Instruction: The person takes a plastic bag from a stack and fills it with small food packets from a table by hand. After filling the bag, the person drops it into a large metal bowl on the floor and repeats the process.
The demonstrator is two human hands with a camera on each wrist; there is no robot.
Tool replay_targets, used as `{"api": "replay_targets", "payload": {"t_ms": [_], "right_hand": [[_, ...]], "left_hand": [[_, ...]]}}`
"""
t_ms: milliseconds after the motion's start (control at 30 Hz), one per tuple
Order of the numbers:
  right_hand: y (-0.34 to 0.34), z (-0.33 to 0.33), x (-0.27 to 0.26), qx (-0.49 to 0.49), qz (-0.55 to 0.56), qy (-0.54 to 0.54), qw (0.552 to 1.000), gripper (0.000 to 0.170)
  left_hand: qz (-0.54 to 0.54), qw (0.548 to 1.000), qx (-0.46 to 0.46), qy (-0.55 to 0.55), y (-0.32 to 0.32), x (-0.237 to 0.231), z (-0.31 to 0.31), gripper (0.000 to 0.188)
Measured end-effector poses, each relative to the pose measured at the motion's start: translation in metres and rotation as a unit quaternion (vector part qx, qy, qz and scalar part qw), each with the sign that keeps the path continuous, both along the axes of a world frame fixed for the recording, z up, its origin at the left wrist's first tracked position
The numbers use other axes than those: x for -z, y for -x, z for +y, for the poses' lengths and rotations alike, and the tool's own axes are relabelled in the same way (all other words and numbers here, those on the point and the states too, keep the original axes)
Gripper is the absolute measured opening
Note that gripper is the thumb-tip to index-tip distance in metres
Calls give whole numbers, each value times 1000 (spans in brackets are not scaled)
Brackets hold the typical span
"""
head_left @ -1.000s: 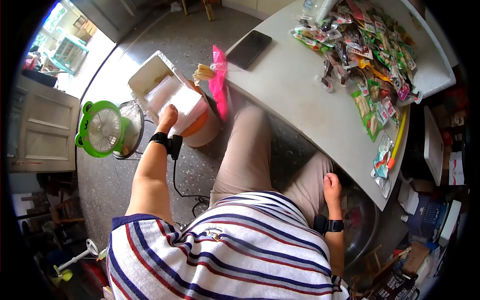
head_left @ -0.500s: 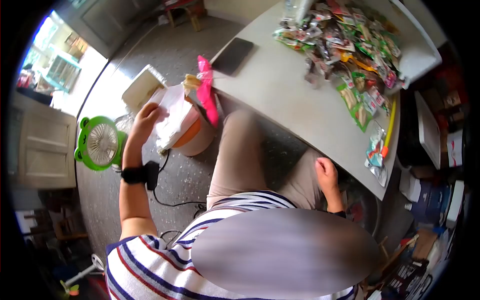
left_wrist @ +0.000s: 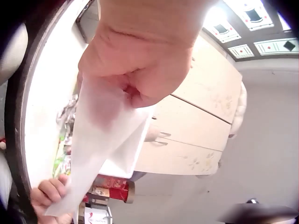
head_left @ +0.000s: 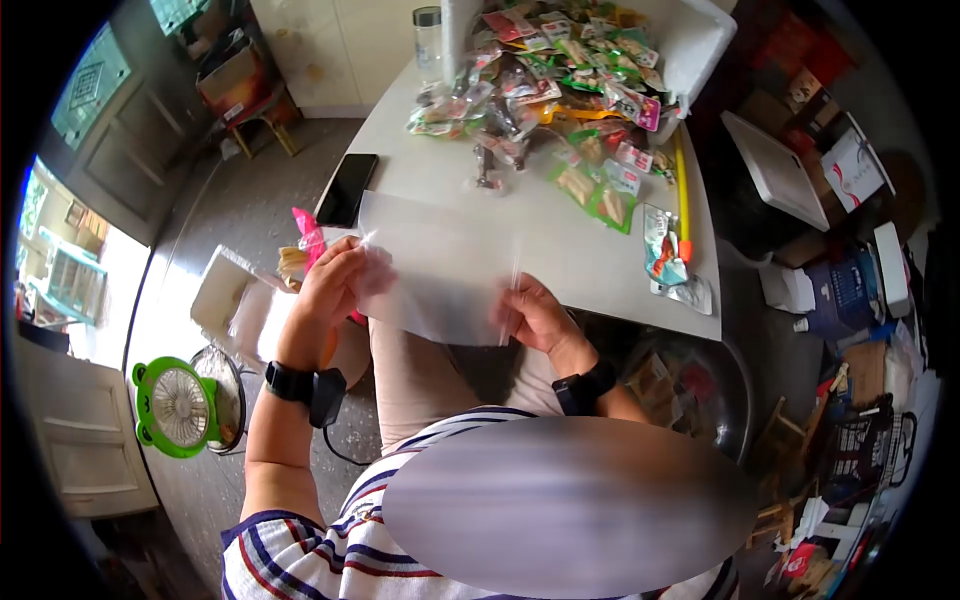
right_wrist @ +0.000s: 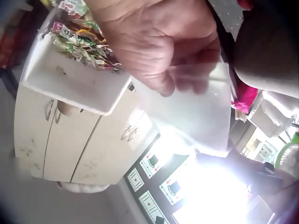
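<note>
A translucent, frosted plastic bag (head_left: 440, 270) is stretched between both hands above the lap and the table's near edge. My left hand (head_left: 335, 285) pinches its left side, thumb and fingers together. On the opposite side, my right hand (head_left: 540, 318) pinches the bag's edge. The left wrist view has the bag (left_wrist: 96, 135) hanging from my left hand (left_wrist: 135, 60), with my right hand (left_wrist: 49, 196) at the far end. In the right wrist view, my right hand (right_wrist: 163, 46) holds the bag (right_wrist: 191, 112), fingers partly seen through the film.
Many small snack packets (head_left: 570, 60) are heaped on the table (head_left: 430, 185) beside a white foam box (head_left: 695, 50). A black phone (head_left: 347, 190), a yellow stick (head_left: 683, 190) and a jar (head_left: 427, 45) lie or stand there. A green fan (head_left: 175, 405) stands at left.
My left hand has moved from the stack of bags at the left to above the lap, bringing one bag. My right hand has risen from the thigh and taken hold of its other side.
</note>
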State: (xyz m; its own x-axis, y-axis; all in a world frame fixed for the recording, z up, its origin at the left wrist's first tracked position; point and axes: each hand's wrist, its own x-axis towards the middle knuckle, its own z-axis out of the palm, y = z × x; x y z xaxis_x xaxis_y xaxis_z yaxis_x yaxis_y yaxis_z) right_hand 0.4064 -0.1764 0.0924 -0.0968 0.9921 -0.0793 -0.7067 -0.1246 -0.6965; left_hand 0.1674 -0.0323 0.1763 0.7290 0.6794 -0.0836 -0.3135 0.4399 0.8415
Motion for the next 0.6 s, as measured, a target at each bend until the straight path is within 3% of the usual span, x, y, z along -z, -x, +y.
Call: {"api": "replay_targets", "payload": {"t_ms": [33, 67, 200, 233, 300, 333, 400, 467, 500, 533, 600], "right_hand": [[-4, -1, -11, 51, -23, 61, 997, 12], [-5, 2, -20, 108, -65, 100, 987, 9], [-27, 21, -7, 142, -227, 87, 960, 12], [-30, 26, -4, 144, -267, 88, 949, 13], [-31, 35, 1, 162, -276, 69, 945, 15], [-32, 41, 5, 170, -280, 60, 943, 16], [-34, 52, 20, 207, -386, 84, 895, 19], [-26, 55, 14, 246, -486, 74, 835, 20], [-22, 55, 9, 245, -461, 90, 848, 20], [-23, 54, 9, 228, -427, 95, 870, 20], [-26, 55, 7, 193, -359, 105, 907, 20]], "left_hand": [[39, 999, -6, -2, -3, 14, 13, 11], [79, 997, -12, -4, -6, 28, 24, 10], [285, 956, -33, -55, -30, 69, 51, 12], [353, 912, -79, -195, -37, 84, 61, 14], [455, 748, -165, -455, -47, 110, 75, 18], [424, 709, -212, -522, -54, 99, 67, 20], [351, 612, -302, -640, -75, 80, 46, 23], [318, 735, -215, -558, -99, 86, 28, 20], [291, 792, -150, -515, -111, 82, 14, 18], [246, 815, -132, -507, -124, 90, 5, 17], [259, 863, -38, -432, -138, 96, -9, 16]]}}
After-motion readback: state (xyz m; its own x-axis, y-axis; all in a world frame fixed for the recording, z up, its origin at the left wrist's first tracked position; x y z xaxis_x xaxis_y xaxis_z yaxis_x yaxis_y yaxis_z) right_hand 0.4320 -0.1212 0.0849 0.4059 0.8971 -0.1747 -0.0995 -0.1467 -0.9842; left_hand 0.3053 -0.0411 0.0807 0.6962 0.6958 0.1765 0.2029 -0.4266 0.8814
